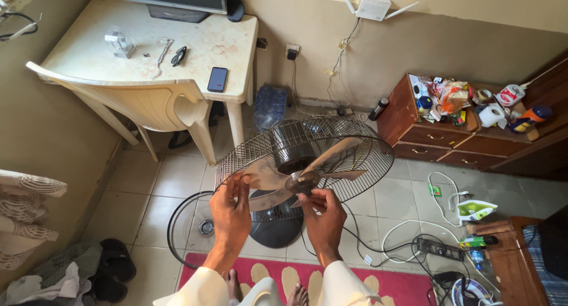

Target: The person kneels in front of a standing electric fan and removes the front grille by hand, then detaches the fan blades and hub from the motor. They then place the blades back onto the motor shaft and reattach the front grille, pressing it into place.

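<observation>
So this is mid-teardown on a standing fan. The rear wire guard [355, 141] sits dead centre of the view with the clear three-blade propeller [307, 167] seated on the motor hub, and the front grille [180, 223] lies flat on the tiles at about 7 o'clock from the hub.

The left hand [229, 214] is at 9 o'clock, fingers curled over one blade tip, holding it from spinning. The right hand [322, 217] is at 6 o'clock, thumb and fingers pinched up near the hub; I can't tell if there's a blade nut under them.

My guess is it's the blade-removal step. The next move needs the blade braced while the hub cap gets twisted, then a straight pull off the shaft. The power strip [439, 248] sits at 4 o'clock.
</observation>
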`<state>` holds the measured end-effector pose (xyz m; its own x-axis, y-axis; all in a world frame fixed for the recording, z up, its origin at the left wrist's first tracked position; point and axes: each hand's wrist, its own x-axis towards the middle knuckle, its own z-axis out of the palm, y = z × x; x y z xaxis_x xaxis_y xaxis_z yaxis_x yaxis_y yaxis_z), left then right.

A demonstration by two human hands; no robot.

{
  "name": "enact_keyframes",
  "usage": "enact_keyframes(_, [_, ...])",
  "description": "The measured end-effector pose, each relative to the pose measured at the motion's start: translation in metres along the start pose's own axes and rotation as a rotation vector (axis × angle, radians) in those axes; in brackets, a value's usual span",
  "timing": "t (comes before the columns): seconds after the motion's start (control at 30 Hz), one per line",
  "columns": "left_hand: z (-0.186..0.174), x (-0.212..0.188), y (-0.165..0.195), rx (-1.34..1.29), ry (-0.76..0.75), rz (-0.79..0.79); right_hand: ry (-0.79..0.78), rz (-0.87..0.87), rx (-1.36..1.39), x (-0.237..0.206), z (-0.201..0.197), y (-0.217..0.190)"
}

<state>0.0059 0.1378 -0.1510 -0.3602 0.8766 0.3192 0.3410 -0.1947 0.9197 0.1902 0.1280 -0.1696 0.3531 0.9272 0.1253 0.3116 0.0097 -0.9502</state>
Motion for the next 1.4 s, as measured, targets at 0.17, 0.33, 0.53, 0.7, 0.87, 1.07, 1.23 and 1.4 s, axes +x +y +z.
enact_keyframes(0.17, [0.001, 0.0, 0.0, -0.025, -0.001, 0.011, -0.016, 0.097, 0.01, 0.001, -0.002, 0.002])
enact_keyframes(0.33, [0.001, 0.0, 0.0, -0.034, 0.012, 0.024, -0.024, 0.163, -0.066, 0.001, -0.003, 0.005])
enact_keyframes(0.53, [0.001, 0.001, 0.001, 0.0, 0.012, -0.002, 0.04, -0.087, -0.095, -0.004, -0.007, 0.003])
enact_keyframes(0.7, [0.003, 0.0, 0.002, 0.007, 0.009, -0.001, 0.067, -0.385, -0.158, -0.002, -0.004, 0.001])
enact_keyframes(0.87, [0.002, 0.001, 0.002, -0.001, 0.018, -0.012, 0.003, -0.218, -0.133, 0.003, -0.002, 0.001])
enact_keyframes(1.07, [0.002, 0.001, 0.002, 0.013, 0.022, 0.012, -0.028, -0.03, -0.119, 0.002, 0.0, 0.005])
enact_keyframes(1.23, [0.003, 0.0, 0.0, -0.022, 0.023, 0.022, -0.096, 0.005, -0.058, 0.003, 0.0, 0.011])
enact_keyframes(1.4, [0.002, 0.0, 0.0, 0.011, 0.025, 0.013, -0.086, -0.014, -0.078, 0.002, 0.001, 0.009])
